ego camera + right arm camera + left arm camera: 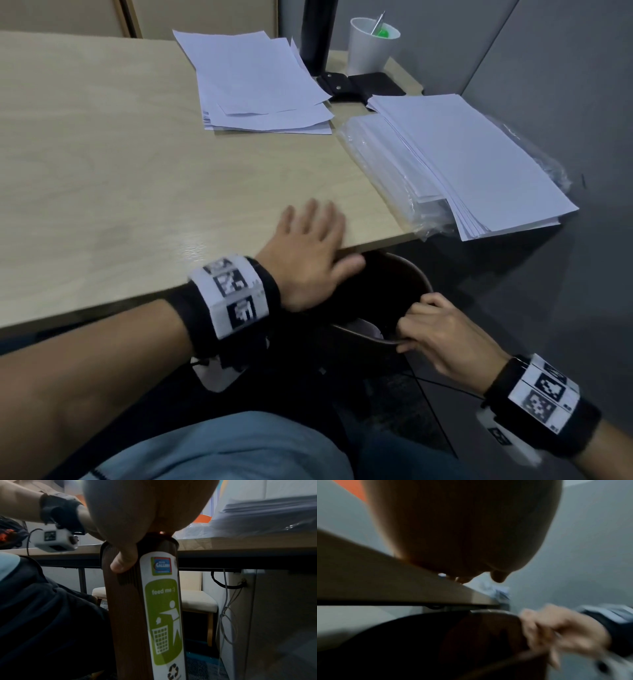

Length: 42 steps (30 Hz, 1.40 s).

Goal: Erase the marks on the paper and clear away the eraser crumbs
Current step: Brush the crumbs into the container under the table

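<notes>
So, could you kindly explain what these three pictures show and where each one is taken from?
No machine here: a person wears one camera on the head and one on each wrist. The head view looks down at a desk with two paper stacks and a white cup. The left hand lies flat at the desk edge, fingers straight. The right hand grips the rim of a brown waste bin held just under that edge. The wrist views look along each hand; the left one is blurred.

head view down over desk (137,154), wrist views low at its edge, both sharing bin (126,615)
</notes>
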Available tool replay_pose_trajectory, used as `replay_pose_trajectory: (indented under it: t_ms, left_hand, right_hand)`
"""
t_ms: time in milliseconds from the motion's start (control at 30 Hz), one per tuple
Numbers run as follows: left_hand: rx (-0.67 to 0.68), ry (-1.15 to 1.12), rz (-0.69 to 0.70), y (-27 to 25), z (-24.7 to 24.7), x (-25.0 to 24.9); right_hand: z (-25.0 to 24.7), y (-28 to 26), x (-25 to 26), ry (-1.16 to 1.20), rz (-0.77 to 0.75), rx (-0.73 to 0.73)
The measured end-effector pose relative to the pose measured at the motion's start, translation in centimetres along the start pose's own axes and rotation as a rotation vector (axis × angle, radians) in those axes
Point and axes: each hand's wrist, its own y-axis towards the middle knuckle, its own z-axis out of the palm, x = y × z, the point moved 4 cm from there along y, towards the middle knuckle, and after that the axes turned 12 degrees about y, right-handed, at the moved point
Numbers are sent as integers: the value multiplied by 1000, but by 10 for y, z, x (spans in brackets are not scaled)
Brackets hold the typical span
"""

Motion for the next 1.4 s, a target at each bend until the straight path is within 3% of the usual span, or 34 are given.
replay_pose_trajectory:
  t_ms: [100, 167, 233, 267, 367, 433, 500, 567, 667, 733, 767, 833, 900, 1000, 1067, 1133, 1200, 1267, 1300, 1400]
  left_hand:
    - [48, -130, 440, -20, -4, -40]
    - [-34, -293, 465, -20, -18, -35]
    - [-202, -224, 255, -5, -31, -7]
    - [-204, -157, 105, 1, -34, 12]
    - [-69, -157, -302, 3, -24, 63]
    - [2, -180, -470, -4, -12, 79]
    - [95, -158, -547, -8, -2, 78]
    - [127, -99, -428, -5, -1, 56]
    - [43, -79, 58, -6, -4, -4]
    - [47, -255, 290, -15, -11, -27]
    - [44, -392, 315, -18, -17, -27]
    - [-90, -546, 242, -16, -33, -9]
    - [-218, -401, 75, -6, -43, 19]
    - [-34, -129, -294, 11, -31, 67]
    - [134, -134, -408, 14, -19, 71]
    - [161, -32, -301, 11, -8, 44]
    - [65, 2, 14, 1, -3, -2]
    - [29, -125, 306, -15, -4, -36]
    - [43, -224, 350, -18, -5, -40]
    - [-9, -366, 266, -9, -3, -28]
  right_hand:
    - [0, 2, -1, -7, 6, 17]
    - [0, 3, -1, -6, 4, 15]
    - [-1, 3, 0, -11, 2, 4]
    - [-1, 3, 0, -14, 2, 2]
    - [-2, 2, 1, -12, 5, -7]
    - [-2, 3, 1, -13, 2, -10]
    - [-2, 3, 2, 1, -7, -10]
    - [-2, 4, 3, 20, -11, -9]
    - [-2, 7, 4, 15, -15, 0]
    - [-4, 8, 6, 22, -16, -1]
    - [-4, 8, 7, 27, -14, -1]
    - [-4, 6, 7, 27, -5, 0]
    - [-6, 4, 7, 22, 2, -8]
    - [-6, 5, 8, 12, -7, -15]
    - [-5, 7, 7, -4, -16, -16]
    - [-4, 7, 5, -12, -20, -3]
    - [-3, 7, 3, -23, -16, 11]
    - [-2, 8, 3, -24, -23, 23]
    - [-3, 7, 3, -18, -23, 21]
    - [-3, 6, 3, -6, -22, 16]
